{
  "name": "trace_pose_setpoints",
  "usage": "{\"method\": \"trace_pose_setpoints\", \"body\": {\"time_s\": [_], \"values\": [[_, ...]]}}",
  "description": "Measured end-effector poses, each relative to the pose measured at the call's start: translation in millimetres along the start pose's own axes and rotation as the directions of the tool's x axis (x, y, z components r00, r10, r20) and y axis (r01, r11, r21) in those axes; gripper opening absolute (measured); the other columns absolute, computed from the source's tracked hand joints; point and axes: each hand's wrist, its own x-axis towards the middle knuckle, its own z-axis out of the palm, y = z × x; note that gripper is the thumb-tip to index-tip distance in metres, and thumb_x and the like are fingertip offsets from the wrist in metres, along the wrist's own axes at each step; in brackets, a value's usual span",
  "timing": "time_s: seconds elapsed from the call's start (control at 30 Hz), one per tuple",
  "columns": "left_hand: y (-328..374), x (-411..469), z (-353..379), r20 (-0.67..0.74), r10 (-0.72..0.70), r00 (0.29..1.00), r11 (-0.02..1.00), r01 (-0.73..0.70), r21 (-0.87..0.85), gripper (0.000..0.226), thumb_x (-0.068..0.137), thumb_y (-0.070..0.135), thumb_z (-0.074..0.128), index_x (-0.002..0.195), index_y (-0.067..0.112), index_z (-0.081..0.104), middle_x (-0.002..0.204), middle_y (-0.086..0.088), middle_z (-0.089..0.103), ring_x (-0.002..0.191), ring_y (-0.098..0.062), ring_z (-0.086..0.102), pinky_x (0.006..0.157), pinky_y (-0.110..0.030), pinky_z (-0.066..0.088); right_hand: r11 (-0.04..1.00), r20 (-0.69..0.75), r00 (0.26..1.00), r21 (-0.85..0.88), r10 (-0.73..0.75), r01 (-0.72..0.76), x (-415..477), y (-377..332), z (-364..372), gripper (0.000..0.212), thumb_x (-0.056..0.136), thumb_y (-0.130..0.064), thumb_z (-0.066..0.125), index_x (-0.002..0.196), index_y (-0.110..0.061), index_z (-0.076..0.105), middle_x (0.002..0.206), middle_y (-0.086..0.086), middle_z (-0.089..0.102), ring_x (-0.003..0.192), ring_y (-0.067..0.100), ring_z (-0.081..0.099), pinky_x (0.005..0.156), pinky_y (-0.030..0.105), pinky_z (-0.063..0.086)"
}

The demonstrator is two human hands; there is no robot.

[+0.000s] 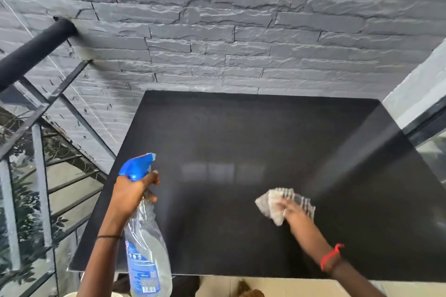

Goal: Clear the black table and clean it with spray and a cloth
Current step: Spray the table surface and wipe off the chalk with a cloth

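Note:
The black table point(241, 132) fills the middle of the view, its glossy top bare. My left hand point(131, 194) grips a clear spray bottle point(146, 248) by the neck, over the table's left front edge; its blue trigger head point(138, 166) points toward the far right. My right hand point(293, 212) presses a pale striped cloth point(280, 202) flat on the table top at the right of centre. The hand and cloth are motion-blurred.
A grey stone-brick wall point(241, 31) stands right behind the table. A black metal railing point(36, 108) with glass and plants beyond it runs along the left. A window frame point(424, 123) borders the right. Light floor tiles point(277, 287) show below the front edge.

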Motion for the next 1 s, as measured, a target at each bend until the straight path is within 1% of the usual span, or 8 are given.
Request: {"method": "trace_pose_setpoints", "body": {"time_s": [0.1, 0.17, 0.27, 0.5, 0.63, 0.83, 0.9, 1.0], "values": [[-0.8, 5.1, 0.8, -0.005, -0.012, 1.0, 1.0, 0.012, -0.023, 0.008, 0.085, 0.004, 0.064, 0.079, 0.008, 0.059, 0.072, -0.01, 0.063, 0.031, -0.017, 0.049, 0.036, -0.018, 0.042, 0.976, 0.028, 0.987, 0.15, 0.155, -0.158, 89.4, 5.7, -17.3, 0.027, 0.083, -0.008, 0.043, 0.072, -0.01, 0.068, 0.074, 0.005, 0.067, 0.071, 0.019, 0.06, 0.075, 0.022, 0.046], [-1.5, 9.9, 0.0, -0.021, -0.021, 1.0, 1.0, 0.021, -0.022, 0.009, 0.085, 0.004, 0.064, 0.078, 0.008, 0.059, 0.071, -0.01, 0.063, 0.031, -0.016, 0.05, 0.036, -0.018, 0.042, 0.91, 0.218, 0.933, 0.243, 0.287, -0.336, 139.8, -9.8, -7.3, 0.033, 0.084, 0.0, 0.044, 0.103, -0.007, 0.07, 0.104, 0.014, 0.067, 0.101, 0.027, 0.061, 0.094, 0.012, 0.037], [1.3, 20.6, -1.3, -0.033, -0.005, 0.999, 1.0, 0.005, -0.005, 0.005, 0.085, 0.004, 0.063, 0.082, 0.005, 0.059, 0.069, -0.01, 0.062, 0.031, -0.018, 0.049, 0.036, -0.017, 0.041, 0.904, 0.17, 0.943, 0.279, 0.287, -0.325, 185.1, -19.8, 49.4, 0.041, 0.08, -0.009, 0.042, 0.116, -0.011, 0.061, 0.122, 0.007, 0.059, 0.122, 0.031, 0.051, 0.112, 0.041, 0.031], [22.9, 63.7, 9.9, -0.065, -0.005, 0.998, 1.0, 0.004, -0.014, 0.008, 0.086, 0.004, 0.062, 0.079, 0.007, 0.059, 0.073, -0.01, 0.061, 0.03, -0.015, 0.049, 0.036, -0.015, 0.04, 0.97, 0.4, 0.886, 0.044, -0.235, 0.237, 114.9, -97.8, 76.1, 0.038, 0.08, -0.017, 0.041, 0.105, -0.017, 0.07, 0.118, -0.003, 0.064, 0.115, 0.016, 0.055, 0.113, 0.019, 0.008], [32.7, 91.0, 19.0, -0.063, 0.015, 0.998, 0.999, -0.017, -0.029, 0.004, 0.086, 0.004, 0.061, 0.089, 0.006, 0.058, 0.073, -0.011, 0.061, 0.031, -0.016, 0.049, 0.037, -0.016, 0.041, 0.926, 0.295, 0.894, -0.073, -0.336, 0.372, 90.4, -41.0, 43.0, 0.034, 0.091, -0.028, 0.034, 0.117, -0.025, 0.055, 0.131, -0.012, 0.046, 0.122, 0.01, 0.04, 0.11, 0.021, 0.013], [40.9, 123.8, 37.8, -0.083, 0.015, 0.996, 1.0, -0.017, -0.021, 0.012, 0.085, 0.004, 0.062, 0.076, 0.01, 0.058, 0.071, -0.008, 0.061, 0.03, -0.014, 0.048, 0.036, -0.016, 0.04, 0.892, 0.263, 0.94, 0.337, 0.218, -0.301, 195.9, 47.9, 2.8, 0.032, 0.093, -0.011, 0.042, 0.119, -0.013, 0.061, 0.121, -0.002, 0.06, 0.111, 0.004, 0.055, 0.105, 0.028, 0.038], [40.6, 132.7, 43.3, -0.085, 0.009, 0.996, 1.0, -0.01, -0.02, 0.008, 0.085, 0.006, 0.064, 0.079, 0.01, 0.059, 0.072, -0.008, 0.062, 0.03, -0.015, 0.049, 0.037, -0.016, 0.04, 0.887, 0.208, 0.952, 0.361, 0.223, -0.287, 258.9, 41.8, 9.8, 0.032, 0.089, -0.003, 0.038, 0.106, -0.013, 0.063, 0.094, 0.006, 0.062, 0.083, 0.009, 0.058, 0.083, 0.022, 0.045], [40.0, 146.4, 49.8, -0.089, -0.013, 0.996, 1.0, 0.014, 0.006, 0.012, 0.084, 0.011, 0.066, 0.073, 0.012, 0.062, 0.075, -0.007, 0.065, 0.033, -0.018, 0.052, 0.042, -0.021, 0.043, 0.907, 0.166, 0.949, 0.288, 0.269, -0.308, 327.3, 13.5, 45.1, 0.043, 0.08, -0.012, 0.039, 0.117, -0.008, 0.061, 0.122, 0.011, 0.06, 0.114, 0.017, 0.053, 0.106, 0.028, 0.034]]}}
